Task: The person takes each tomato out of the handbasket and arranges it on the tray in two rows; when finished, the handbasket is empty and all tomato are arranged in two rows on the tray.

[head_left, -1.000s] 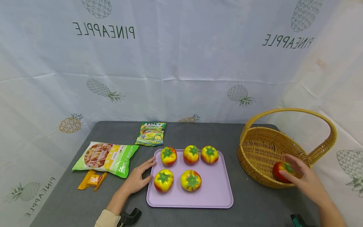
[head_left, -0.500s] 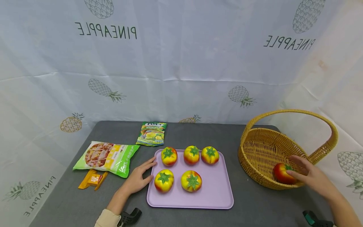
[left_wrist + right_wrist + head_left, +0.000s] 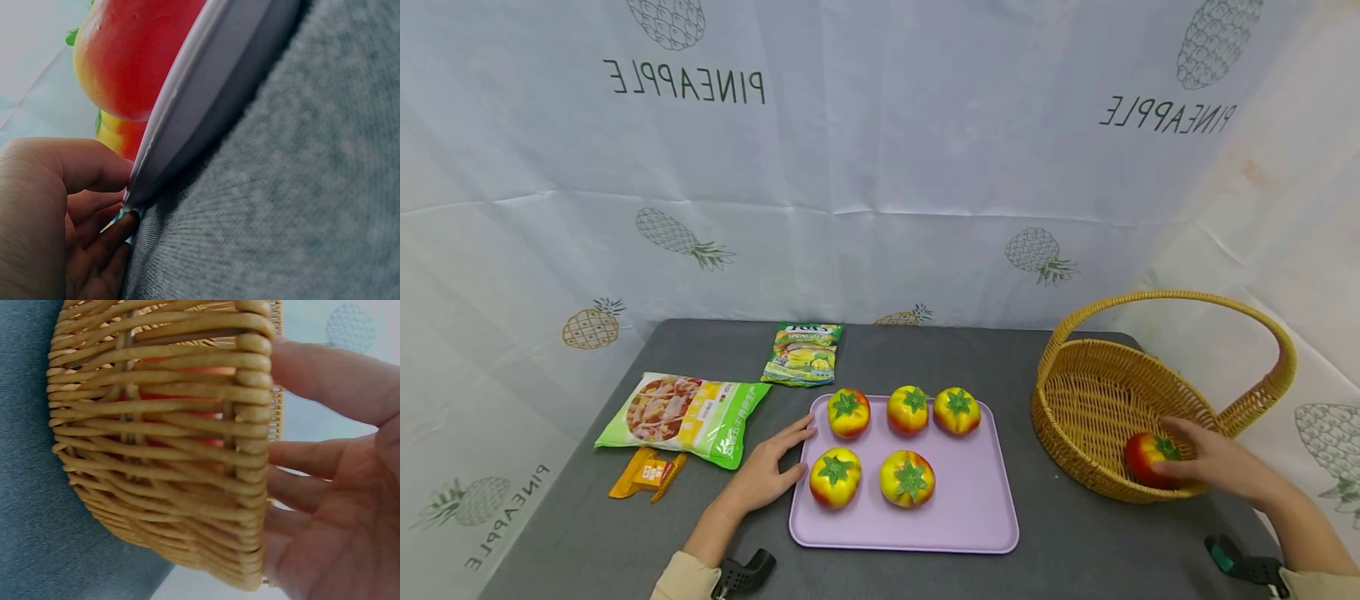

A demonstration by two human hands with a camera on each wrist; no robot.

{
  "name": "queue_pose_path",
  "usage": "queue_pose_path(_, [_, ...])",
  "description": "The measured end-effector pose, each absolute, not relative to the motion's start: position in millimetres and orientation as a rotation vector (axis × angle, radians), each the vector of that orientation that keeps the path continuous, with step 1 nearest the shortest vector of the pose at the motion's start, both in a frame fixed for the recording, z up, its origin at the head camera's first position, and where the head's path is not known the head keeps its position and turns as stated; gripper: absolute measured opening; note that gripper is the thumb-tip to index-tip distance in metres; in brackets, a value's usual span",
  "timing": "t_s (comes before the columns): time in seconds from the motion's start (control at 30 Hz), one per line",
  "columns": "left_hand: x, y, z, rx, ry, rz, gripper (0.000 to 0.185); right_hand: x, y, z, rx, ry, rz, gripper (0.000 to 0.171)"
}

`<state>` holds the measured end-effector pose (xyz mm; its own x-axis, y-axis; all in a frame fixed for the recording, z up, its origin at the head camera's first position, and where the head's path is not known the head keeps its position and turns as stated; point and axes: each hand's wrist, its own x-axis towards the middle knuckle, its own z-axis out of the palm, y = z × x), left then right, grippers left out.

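Note:
In the head view my left hand [image 3: 767,475] rests at the left rim of the lilac tray [image 3: 970,521], fingers extended along it. The left wrist view shows the thumb at the rim. Several red-and-yellow toy persimmons [image 3: 907,479] with green leaf tops stand on the tray. My right hand [image 3: 1217,462] reaches over the right rim of the wicker basket [image 3: 1078,454]. Its fingers and thumb spread beside a red persimmon [image 3: 1142,454] inside, the thumb overlapping it. In the right wrist view, the basket wall [image 3: 169,437] partly hides that fruit.
A green-and-white food bag [image 3: 685,417] and a small orange packet [image 3: 649,475] lie left of the tray. Behind it lies a green-and-yellow candy bag [image 3: 802,354]. The tall basket handle [image 3: 1180,296] arches above the basket. A pineapple-print curtain [image 3: 880,167] hangs behind the grey table.
My right hand has shifted slightly right, uncovering more of the persimmon in the basket, and its forearm now comes in from farther right. The left hand stays at the tray.

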<state>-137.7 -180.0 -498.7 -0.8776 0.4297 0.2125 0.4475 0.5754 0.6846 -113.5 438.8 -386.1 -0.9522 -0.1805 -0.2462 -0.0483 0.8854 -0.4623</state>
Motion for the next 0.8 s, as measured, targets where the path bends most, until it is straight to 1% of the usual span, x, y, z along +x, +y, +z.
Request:
queue_pose_path(0.3, [-138.0, -179.9, -499.1, -0.773, -2.754, -1.194, 0.049, -123.3, 441.2, -383.1, -0.25, 2.669, -0.578, 0.077])
queue_pose_path(0.8, [-138.9, -180.6, -500.0, -0.777, -2.771, -1.208, 0.049, -129.2, 445.4, -392.4, -0.251, 2.671, -0.543, 0.074])
